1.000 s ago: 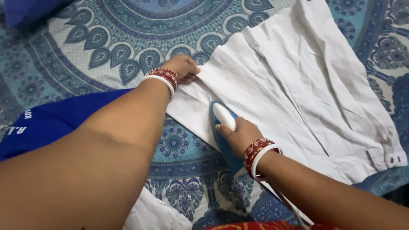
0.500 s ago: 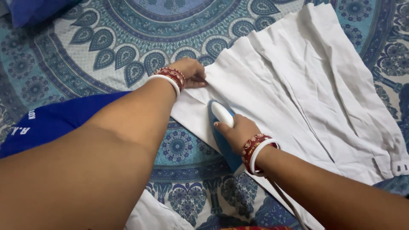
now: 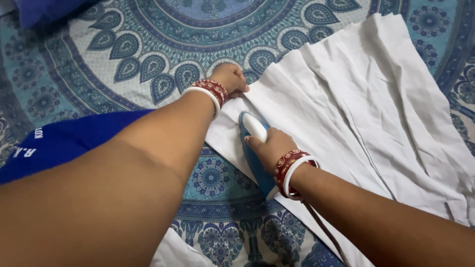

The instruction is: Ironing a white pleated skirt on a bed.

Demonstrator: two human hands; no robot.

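Right now my right hand [image 3: 271,148] has its fingers wrapped around the handle of the blue and white iron [image 3: 253,143], which sits on the near edge of the white garment [image 3: 346,109] spread over the patterned bedsheet [image 3: 148,44]. My left hand [image 3: 231,78] presses the cloth flat just beyond the iron's tip, fingers closed on the fold. If the iron slides forward it could burn those fingers, and lingering could scorch the cloth.

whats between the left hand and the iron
In the head view, only white cloth: a short creased stretch between the left hand and the iron.
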